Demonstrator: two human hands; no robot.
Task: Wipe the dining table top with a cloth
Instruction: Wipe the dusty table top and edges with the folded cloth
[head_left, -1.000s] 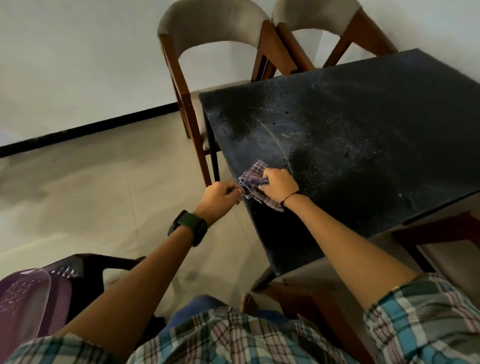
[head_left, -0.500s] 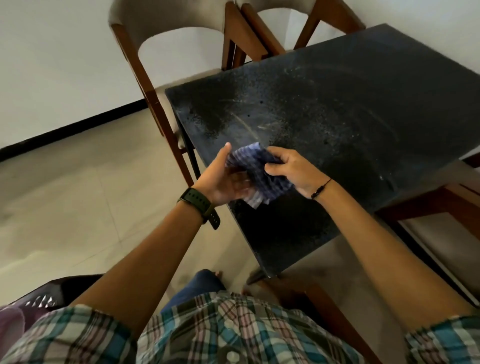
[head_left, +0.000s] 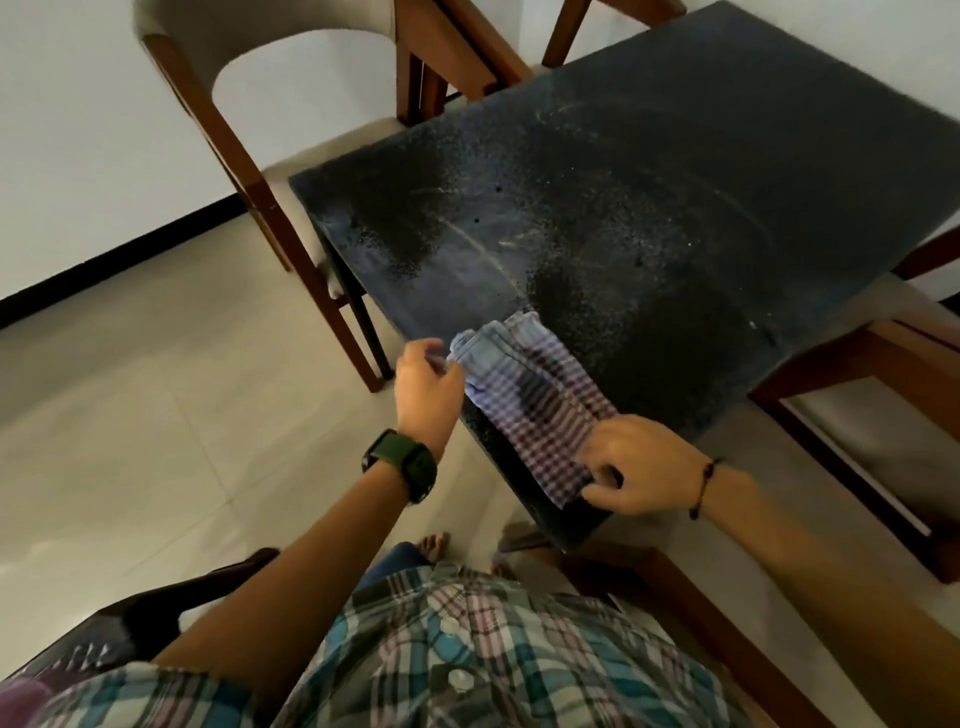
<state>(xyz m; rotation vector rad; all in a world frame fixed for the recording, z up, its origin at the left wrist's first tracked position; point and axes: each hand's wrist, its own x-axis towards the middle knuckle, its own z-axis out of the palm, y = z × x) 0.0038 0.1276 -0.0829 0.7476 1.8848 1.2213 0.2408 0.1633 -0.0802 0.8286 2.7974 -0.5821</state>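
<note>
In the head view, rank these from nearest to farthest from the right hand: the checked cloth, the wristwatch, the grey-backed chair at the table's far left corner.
From the right hand, at the table's near corner:
1. Checked cloth: pinched in its fingers, spread along the table edge.
2. Wristwatch: on the left wrist, off the table's left side.
3. Grey-backed chair: beyond the far left corner, near the wall.

1 head-worn view, wide-angle, facing forward and down, close over the table (head_left: 649, 218) corner, chest height

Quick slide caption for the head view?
Both hands, left and right, stretch a checked cloth over the dusty black table's near corner.
</note>
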